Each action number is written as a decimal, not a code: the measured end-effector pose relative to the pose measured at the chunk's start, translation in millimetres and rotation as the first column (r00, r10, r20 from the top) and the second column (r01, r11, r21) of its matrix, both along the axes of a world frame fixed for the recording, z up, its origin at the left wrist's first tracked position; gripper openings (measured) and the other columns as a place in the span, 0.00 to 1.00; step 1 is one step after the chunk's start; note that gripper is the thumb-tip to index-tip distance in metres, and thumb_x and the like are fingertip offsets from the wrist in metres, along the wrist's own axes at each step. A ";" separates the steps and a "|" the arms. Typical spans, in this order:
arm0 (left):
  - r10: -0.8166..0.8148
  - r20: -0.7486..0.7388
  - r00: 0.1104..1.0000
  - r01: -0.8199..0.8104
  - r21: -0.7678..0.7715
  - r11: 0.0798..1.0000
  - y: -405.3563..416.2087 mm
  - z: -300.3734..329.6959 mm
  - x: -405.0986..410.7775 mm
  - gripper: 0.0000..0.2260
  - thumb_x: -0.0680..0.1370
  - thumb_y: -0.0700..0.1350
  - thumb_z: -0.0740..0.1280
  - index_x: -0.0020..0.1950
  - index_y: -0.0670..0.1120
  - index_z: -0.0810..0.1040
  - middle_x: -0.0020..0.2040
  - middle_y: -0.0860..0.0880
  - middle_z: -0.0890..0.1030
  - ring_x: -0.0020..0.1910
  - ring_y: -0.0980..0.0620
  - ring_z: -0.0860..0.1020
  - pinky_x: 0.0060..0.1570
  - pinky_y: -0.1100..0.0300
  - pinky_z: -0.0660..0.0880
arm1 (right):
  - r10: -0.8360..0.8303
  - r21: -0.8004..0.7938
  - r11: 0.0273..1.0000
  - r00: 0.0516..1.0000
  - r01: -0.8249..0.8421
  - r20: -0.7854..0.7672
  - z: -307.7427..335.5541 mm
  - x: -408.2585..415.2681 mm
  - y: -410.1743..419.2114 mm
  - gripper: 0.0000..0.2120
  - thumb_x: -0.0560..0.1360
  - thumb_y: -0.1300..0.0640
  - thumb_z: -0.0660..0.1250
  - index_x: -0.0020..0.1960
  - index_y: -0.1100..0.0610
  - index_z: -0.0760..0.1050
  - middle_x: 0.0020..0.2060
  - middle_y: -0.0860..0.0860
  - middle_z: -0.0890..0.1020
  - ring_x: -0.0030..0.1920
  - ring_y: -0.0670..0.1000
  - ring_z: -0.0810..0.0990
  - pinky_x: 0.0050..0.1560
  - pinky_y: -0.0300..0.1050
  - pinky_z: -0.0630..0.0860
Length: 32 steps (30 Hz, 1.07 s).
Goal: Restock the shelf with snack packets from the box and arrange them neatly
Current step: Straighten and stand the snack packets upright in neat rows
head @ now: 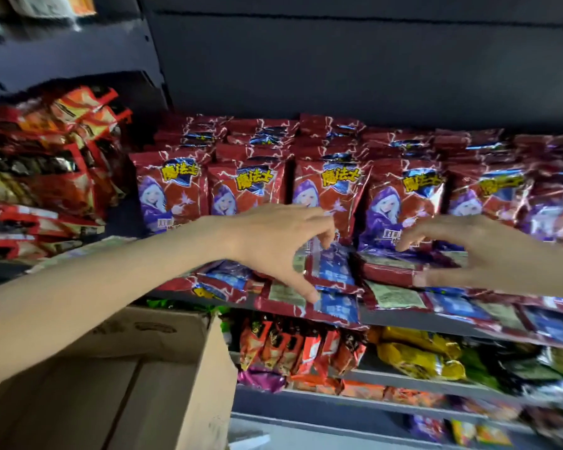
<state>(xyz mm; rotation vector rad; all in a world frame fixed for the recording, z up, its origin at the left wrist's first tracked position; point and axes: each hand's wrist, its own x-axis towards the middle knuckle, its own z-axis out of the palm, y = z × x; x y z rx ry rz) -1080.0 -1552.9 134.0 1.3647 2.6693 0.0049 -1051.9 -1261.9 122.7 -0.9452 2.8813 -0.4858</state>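
your left hand [273, 241] and right hand [478, 251] hover spread wide, holding nothing, over loose snack packets [332, 274] lying flat along the shelf [400, 319] front; stand them upright against the rows.

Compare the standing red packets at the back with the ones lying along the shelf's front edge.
The standing packets are upright in rows, showing printed fronts; the flat packets lie scattered, showing backs, some overhanging the shelf. Both look like the same red snack.
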 end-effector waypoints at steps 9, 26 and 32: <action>0.064 -0.136 0.989 -0.062 0.016 0.998 -0.8 2.2 -5.7 0.11 0.75 0.61 0.63 0.51 0.57 0.72 0.48 0.59 0.78 0.48 0.55 0.76 0.56 0.57 0.67 | 0.030 -0.002 1.000 0.992 -0.030 0.124 6.6 12.8 24.6 0.14 0.70 0.36 0.64 0.52 0.38 0.68 0.51 0.33 0.76 0.53 0.34 0.75 0.53 0.32 0.71; 0.325 -0.093 0.941 -0.300 0.217 0.929 23.7 3.2 -65.4 0.16 0.82 0.51 0.55 0.68 0.47 0.69 0.30 0.51 0.76 0.30 0.53 0.75 0.46 0.54 0.75 | -0.367 -0.112 0.930 0.904 0.351 -0.220 13.2 -20.1 50.2 0.17 0.77 0.55 0.65 0.63 0.55 0.67 0.23 0.52 0.74 0.23 0.43 0.76 0.26 0.42 0.67; 0.293 -0.506 0.811 -0.165 0.283 0.945 28.8 -18.3 -82.6 0.20 0.77 0.49 0.65 0.69 0.49 0.68 0.65 0.48 0.73 0.65 0.46 0.71 0.67 0.47 0.61 | -0.271 -0.092 0.961 0.953 0.261 -0.131 12.9 -25.9 50.5 0.14 0.76 0.53 0.65 0.59 0.45 0.66 0.32 0.58 0.80 0.30 0.50 0.82 0.31 0.47 0.74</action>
